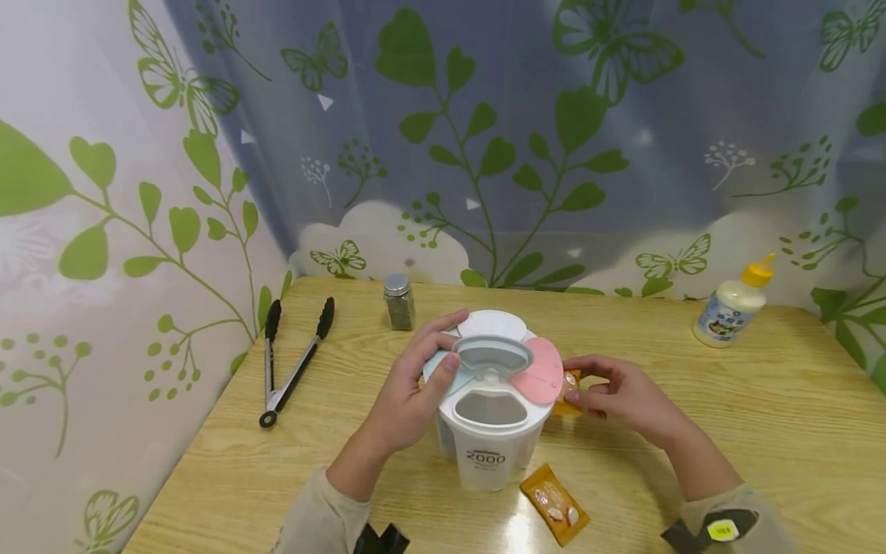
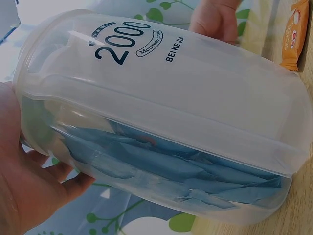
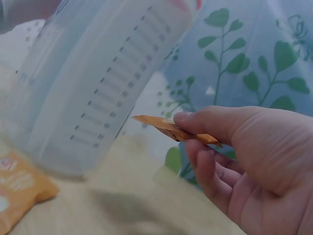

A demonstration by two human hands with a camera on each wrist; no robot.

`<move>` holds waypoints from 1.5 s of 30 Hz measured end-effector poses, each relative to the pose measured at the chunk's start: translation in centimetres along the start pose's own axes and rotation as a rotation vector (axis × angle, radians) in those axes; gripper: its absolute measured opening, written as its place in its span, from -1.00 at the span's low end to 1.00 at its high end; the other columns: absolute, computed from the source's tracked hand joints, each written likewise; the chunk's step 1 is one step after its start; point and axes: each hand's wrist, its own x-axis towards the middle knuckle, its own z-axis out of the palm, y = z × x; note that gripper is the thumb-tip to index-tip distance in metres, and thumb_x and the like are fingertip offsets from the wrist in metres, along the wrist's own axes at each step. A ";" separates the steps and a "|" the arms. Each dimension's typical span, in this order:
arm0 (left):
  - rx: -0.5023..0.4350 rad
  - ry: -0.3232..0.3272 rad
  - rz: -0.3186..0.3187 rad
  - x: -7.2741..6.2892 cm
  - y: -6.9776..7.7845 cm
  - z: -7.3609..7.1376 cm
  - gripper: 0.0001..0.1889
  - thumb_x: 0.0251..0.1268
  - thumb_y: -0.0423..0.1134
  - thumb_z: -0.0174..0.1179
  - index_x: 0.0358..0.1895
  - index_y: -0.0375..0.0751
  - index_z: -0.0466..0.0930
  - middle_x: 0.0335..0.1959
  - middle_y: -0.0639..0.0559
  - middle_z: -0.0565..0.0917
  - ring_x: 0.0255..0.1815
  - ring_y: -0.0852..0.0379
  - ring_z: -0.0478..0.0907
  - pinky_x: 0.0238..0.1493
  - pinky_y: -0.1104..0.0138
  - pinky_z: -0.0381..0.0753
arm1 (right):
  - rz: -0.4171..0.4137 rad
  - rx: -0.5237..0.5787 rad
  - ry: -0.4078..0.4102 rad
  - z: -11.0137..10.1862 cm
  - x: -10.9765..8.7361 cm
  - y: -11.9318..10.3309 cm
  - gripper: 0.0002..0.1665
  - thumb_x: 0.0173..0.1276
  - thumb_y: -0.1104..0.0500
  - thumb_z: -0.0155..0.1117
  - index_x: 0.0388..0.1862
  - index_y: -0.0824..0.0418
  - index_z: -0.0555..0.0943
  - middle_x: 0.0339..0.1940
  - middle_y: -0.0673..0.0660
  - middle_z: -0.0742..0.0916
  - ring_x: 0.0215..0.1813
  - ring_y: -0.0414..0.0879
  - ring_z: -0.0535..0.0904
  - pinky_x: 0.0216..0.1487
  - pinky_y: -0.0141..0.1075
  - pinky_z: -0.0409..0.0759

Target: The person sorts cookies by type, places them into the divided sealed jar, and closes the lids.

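A round divided storage container (image 1: 484,462) stands on the table, lettered "2000" on its front. Its grey-rimmed flap (image 1: 493,354) is raised, uncovering the front compartment. White, pink and light blue lids cover the others. My left hand (image 1: 408,392) grips the container's upper left side, thumb on top, fingers round the edge. Through the clear wall, blue wrapped packets (image 2: 171,164) show in one compartment. My right hand (image 1: 626,400) pinches an orange snack packet (image 3: 166,127) between thumb and fingers, just right of the container. Another orange packet (image 1: 555,504) lies on the table in front.
Black-and-silver tongs (image 1: 291,369) lie spread at the left. Behind the container stands a small spice jar (image 1: 399,302) with a metal cap. A squeeze bottle (image 1: 732,308) with a yellow nozzle is at the back right. A patterned curtain (image 1: 526,154) hangs along the table's far edge.
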 end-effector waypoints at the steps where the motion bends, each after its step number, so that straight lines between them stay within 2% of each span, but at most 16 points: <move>1: 0.000 0.000 -0.001 0.0 0.0 0.0 -0.85 0.53 -0.29 -0.04 -0.12 -0.21 0.54 0.43 -0.04 0.43 0.53 0.01 0.27 0.47 -0.09 0.25 | -0.009 0.006 -0.003 -0.2 -0.2 -0.3 -0.44 0.33 0.14 0.40 0.27 0.25 0.50 -0.17 -0.03 0.72 -0.49 -0.19 0.53 -0.44 -0.30 0.55; 8: -0.004 0.001 -0.014 -0.1 0.0 -0.1 -0.85 0.54 -0.28 -0.04 -0.12 -0.21 0.53 0.44 -0.04 0.41 0.53 0.01 0.26 0.47 -0.11 0.24 | -0.104 0.022 -0.005 -1.1 -1.4 -2.5 -0.54 0.42 0.22 0.29 0.26 0.30 0.50 -0.14 -0.11 0.73 -0.44 -0.24 0.56 -0.35 -0.24 0.63; 14: -0.001 0.006 -0.020 -0.3 0.1 -0.3 -0.85 0.53 -0.29 -0.04 -0.14 -0.21 0.53 0.44 -0.04 0.43 0.53 0.01 0.27 0.47 -0.13 0.22 | -0.182 0.061 0.008 -1.2 -2.5 -4.3 -0.62 0.45 0.32 0.21 0.22 0.27 0.53 -0.15 -0.14 0.73 -0.43 -0.29 0.56 -0.37 -0.29 0.63; 22: -0.006 0.013 -0.013 -0.4 0.2 -0.4 -0.84 0.53 -0.30 -0.04 -0.14 -0.23 0.54 0.43 -0.06 0.43 0.52 -0.01 0.27 0.47 -0.14 0.20 | -0.284 0.121 0.035 -1.1 -3.7 -6.8 -0.61 0.44 0.44 0.15 0.20 0.23 0.55 -0.15 -0.09 0.71 -0.44 -0.25 0.52 -0.45 -0.31 0.55; 26: -0.012 0.015 -0.002 -0.3 0.2 -0.2 -0.85 0.52 -0.31 -0.04 -0.15 -0.23 0.54 0.41 -0.07 0.45 0.52 -0.01 0.27 0.47 -0.13 0.21 | -0.385 0.229 -0.017 -0.7 -3.9 -7.5 -0.52 0.41 0.54 0.06 0.21 0.20 0.56 -0.06 -0.06 0.71 -0.44 -0.25 0.51 -0.51 -0.30 0.48; 29: -0.011 0.013 0.007 -0.2 0.1 -0.1 -0.85 0.52 -0.32 -0.04 -0.15 -0.23 0.54 0.41 -0.08 0.46 0.52 -0.01 0.28 0.47 -0.12 0.22 | -0.469 0.321 -0.087 -0.1 -3.8 -8.3 -0.44 0.36 0.64 0.00 0.23 0.25 0.53 0.01 0.01 0.70 -0.40 -0.28 0.60 -0.57 -0.25 0.40; 31: -0.010 0.011 0.008 -0.1 0.0 0.0 -0.85 0.52 -0.32 -0.04 -0.15 -0.23 0.54 0.41 -0.08 0.46 0.52 -0.01 0.28 0.47 -0.11 0.23 | -0.504 0.344 -0.118 0.5 -3.8 -8.9 -0.42 0.33 0.66 0.01 0.24 0.28 0.51 0.05 0.04 0.69 -0.36 -0.27 0.66 -0.59 -0.26 0.40; 34: -0.011 0.011 0.005 -0.1 0.0 0.1 -0.85 0.52 -0.32 -0.04 -0.15 -0.23 0.54 0.41 -0.07 0.45 0.52 -0.01 0.28 0.47 -0.09 0.24 | -0.517 0.352 -0.126 1.5 -3.7 -9.9 -0.41 0.30 0.67 0.05 0.24 0.29 0.51 0.07 0.05 0.69 -0.37 -0.24 0.68 -0.59 -0.31 0.45; 39: -0.001 0.010 0.000 -0.1 0.0 0.1 -0.85 0.52 -0.32 -0.04 -0.14 -0.23 0.54 0.42 -0.06 0.45 0.52 -0.01 0.28 0.48 -0.04 0.26 | -0.500 0.317 -0.052 2.8 -3.5 -11.2 -0.41 0.29 0.62 0.14 0.27 0.26 0.52 0.02 0.04 0.71 -0.47 -0.24 0.60 -0.58 -0.36 0.49; 45: 0.016 0.013 -0.010 -0.1 0.1 0.1 -0.86 0.53 -0.32 -0.03 -0.15 -0.22 0.54 0.43 -0.05 0.43 0.51 -0.01 0.29 0.47 -0.05 0.28 | -0.474 0.289 0.038 4.2 -3.3 -12.4 -0.57 0.33 0.55 0.18 0.08 0.20 0.63 -0.15 0.01 0.75 -0.56 -0.23 0.54 -0.59 -0.39 0.50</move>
